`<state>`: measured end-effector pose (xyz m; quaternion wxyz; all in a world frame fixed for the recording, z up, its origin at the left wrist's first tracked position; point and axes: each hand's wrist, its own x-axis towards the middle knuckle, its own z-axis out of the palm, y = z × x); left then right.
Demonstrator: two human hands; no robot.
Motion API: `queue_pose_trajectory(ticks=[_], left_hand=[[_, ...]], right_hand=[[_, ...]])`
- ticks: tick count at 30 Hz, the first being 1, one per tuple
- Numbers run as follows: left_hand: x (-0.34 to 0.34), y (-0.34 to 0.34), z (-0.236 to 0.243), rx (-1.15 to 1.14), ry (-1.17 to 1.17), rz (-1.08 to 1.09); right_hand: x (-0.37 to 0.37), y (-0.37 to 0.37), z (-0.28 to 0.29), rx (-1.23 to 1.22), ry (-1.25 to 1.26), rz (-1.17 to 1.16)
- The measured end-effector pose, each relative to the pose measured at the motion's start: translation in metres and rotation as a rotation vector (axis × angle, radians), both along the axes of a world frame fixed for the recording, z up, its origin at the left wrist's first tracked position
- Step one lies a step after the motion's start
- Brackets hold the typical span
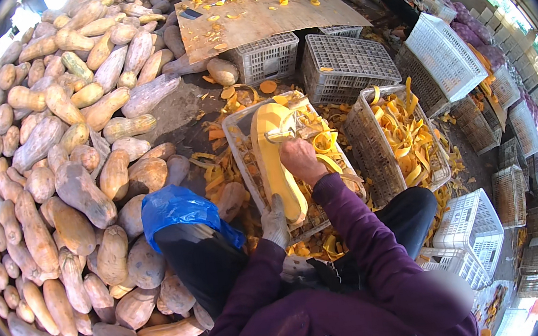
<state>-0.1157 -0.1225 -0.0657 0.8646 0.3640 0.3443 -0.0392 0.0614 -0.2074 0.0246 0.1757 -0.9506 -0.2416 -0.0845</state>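
Likely step: peeling a long yellow squash [274,171].
Head view: it lies over a crate [236,146]; gloved left hand [275,225] clamps its near end, right hand [302,159] grips a peeler [280,136]. Another stroke likely calls for steady bracing.

Head-worn fisheye looks steeply down, close over the hands [301,159], rim crates [511,199] bent, perhaps blurred
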Motion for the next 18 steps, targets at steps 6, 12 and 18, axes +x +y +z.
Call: queue_pose_trajectory(ticks=[6,12,18], left_hand=[[0.002,0.002,-0.001,0.044,-0.095,-0.019],[0.009,0.003,-0.006,0.060,-0.028,-0.023],[0.011,0.003,-0.028,0.022,-0.104,0.005]], right_hand=[[-0.073,-0.023,-0.007,0.071,0.099,0.050],[-0.128,-0.060,0.005,0.028,0.106,0.167],[-0.215,-0.133,0.008,-0.238,0.356,0.255]])
